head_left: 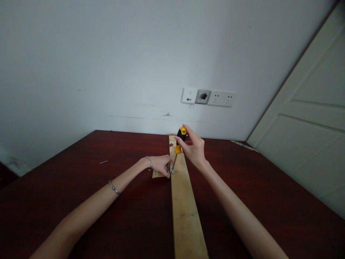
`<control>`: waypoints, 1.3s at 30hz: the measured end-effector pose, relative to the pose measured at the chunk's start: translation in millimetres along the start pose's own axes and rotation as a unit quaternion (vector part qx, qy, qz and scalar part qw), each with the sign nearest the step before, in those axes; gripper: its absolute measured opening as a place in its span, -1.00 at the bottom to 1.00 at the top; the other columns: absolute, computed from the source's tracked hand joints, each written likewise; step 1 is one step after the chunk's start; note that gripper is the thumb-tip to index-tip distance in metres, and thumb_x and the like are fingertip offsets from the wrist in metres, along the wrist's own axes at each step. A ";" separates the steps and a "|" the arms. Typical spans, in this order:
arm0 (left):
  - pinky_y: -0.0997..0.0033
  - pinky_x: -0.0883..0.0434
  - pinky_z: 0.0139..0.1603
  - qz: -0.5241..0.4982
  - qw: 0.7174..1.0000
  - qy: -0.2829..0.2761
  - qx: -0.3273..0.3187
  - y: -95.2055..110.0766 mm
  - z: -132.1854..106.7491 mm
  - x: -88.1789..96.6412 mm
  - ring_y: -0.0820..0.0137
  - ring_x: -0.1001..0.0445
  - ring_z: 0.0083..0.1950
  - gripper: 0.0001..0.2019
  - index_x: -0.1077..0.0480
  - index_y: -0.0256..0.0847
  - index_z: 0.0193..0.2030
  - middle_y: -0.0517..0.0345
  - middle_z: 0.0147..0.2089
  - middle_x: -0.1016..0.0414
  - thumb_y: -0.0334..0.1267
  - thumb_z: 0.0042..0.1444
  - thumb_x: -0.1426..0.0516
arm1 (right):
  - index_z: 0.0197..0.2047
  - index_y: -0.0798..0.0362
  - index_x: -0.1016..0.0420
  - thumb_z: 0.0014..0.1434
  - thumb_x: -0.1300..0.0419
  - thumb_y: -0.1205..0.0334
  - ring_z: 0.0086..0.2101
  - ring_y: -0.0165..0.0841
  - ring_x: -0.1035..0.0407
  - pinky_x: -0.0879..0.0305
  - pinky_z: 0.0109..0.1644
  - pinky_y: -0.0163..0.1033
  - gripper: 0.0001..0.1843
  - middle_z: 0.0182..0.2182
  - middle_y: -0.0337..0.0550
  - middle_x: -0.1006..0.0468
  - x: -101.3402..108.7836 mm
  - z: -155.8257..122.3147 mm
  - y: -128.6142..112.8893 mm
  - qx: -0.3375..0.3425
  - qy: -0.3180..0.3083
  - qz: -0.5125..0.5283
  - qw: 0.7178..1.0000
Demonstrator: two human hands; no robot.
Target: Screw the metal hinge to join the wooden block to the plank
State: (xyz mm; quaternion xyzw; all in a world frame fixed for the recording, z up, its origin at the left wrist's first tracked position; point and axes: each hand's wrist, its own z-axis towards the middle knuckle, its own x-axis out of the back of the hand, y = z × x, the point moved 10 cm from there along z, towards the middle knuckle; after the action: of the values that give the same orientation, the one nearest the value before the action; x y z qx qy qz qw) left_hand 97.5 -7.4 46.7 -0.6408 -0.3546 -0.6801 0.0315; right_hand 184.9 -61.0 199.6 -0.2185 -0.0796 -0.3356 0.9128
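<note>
Yellow-black screwdriver [178, 149] — in the right hand [196, 148], a narrow pinch.

At the centre I count my 2 hands [161, 165] [196, 149], 1 screwdriver [181, 137], 1 long board [185, 208]; left of centre, 2 bracelets [114, 187] [150, 162], 1 thin rod [104, 162].

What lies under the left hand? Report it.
Part of a pale wooden piece shows beneath the left hand; whatever the hand covers cannot be seen.

White sockets [221, 99] sit on the wall [134, 54] near a door [309, 144].
</note>
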 end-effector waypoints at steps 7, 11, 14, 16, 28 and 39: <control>0.34 -0.38 -0.16 -0.017 1.000 -0.008 -0.014 2.7 -0.4 -0.5 0.26 -0.44 -0.18 -0.50 -0.32 -0.29 -0.13 0.06 -0.19 -0.46 -0.23 -0.23 -0.35 | 0.14 0.03 -0.32 0.14 -0.14 0.11 -0.48 -0.45 -0.30 -0.36 -0.43 -0.32 -0.51 -0.22 -0.09 -0.51 -5.1 5.6 -19.4 0.026 -0.087 0.037 0.995; 0.33 -0.37 -0.13 -0.023 0.999 -0.010 -0.025 3.6 -0.6 -1.1 0.25 -0.43 -0.15 -0.47 -0.30 -0.28 -0.10 0.04 -0.13 -0.45 -0.21 -0.22 -0.35 | 0.15 0.03 -0.26 0.09 -0.10 0.25 -0.50 -0.44 -0.31 -0.32 -0.36 -0.27 -0.48 -0.17 -0.08 -0.49 -8.9 11.7 -33.8 0.024 -0.165 -0.005 0.986; 0.35 -0.37 -0.15 -0.033 0.999 -0.014 -0.023 3.3 -1.0 -2.0 0.28 -0.44 -0.17 -0.47 -0.27 -0.26 -0.10 0.08 -0.15 -0.45 -0.22 -0.22 -0.35 | 0.08 0.02 -0.26 0.05 -0.14 0.19 -0.48 -0.37 -0.33 -0.25 -0.36 -0.24 -0.51 -0.22 -0.10 -0.52 -15.7 17.8 -40.0 0.022 -0.206 -0.071 0.976; 0.37 -0.38 -0.18 -0.032 0.999 -0.013 -0.008 1.2 -1.3 -1.7 0.30 -0.45 -0.20 -0.47 -0.26 -0.25 -0.12 0.10 -0.19 -0.45 -0.24 -0.23 -0.36 | -0.03 0.03 -0.31 0.09 -0.14 0.06 -0.49 -0.35 -0.33 -0.18 -0.40 -0.26 -0.61 -0.32 -0.10 -0.52 -22.0 23.3 -41.4 0.021 -0.226 -0.105 0.968; 0.40 -0.35 -0.15 -0.002 1.000 -0.013 -0.002 -0.2 0.5 -0.9 0.31 -0.41 -0.18 -0.46 -0.29 -0.27 -0.12 0.10 -0.17 -0.42 -0.25 -0.26 -0.38 | -0.11 0.09 -0.42 0.10 -0.10 -0.08 -0.29 -0.22 -0.40 -0.15 -0.33 -0.24 -0.56 -0.24 0.03 -0.53 -44.2 38.2 -45.4 0.054 -0.429 -0.211 0.877; 0.37 -0.31 -0.04 0.025 0.999 -0.018 -0.009 -0.7 1.9 -0.3 0.25 -0.37 -0.07 -0.40 -0.29 -0.28 -0.04 0.04 -0.08 -0.40 -0.18 -0.24 -0.36 | -0.07 0.06 -0.44 0.15 -0.04 -0.06 -0.25 -0.21 -0.40 -0.14 -0.31 -0.24 -0.57 -0.19 0.02 -0.53 -45.9 36.4 -48.8 0.065 -0.459 -0.236 0.854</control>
State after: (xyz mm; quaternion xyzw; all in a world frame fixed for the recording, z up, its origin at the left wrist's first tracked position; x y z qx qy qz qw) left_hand 98.8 -6.0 45.9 -0.6617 -0.3325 -0.6710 0.0364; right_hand 118.3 -51.2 235.5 -0.2629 -0.5601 -0.3967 0.6781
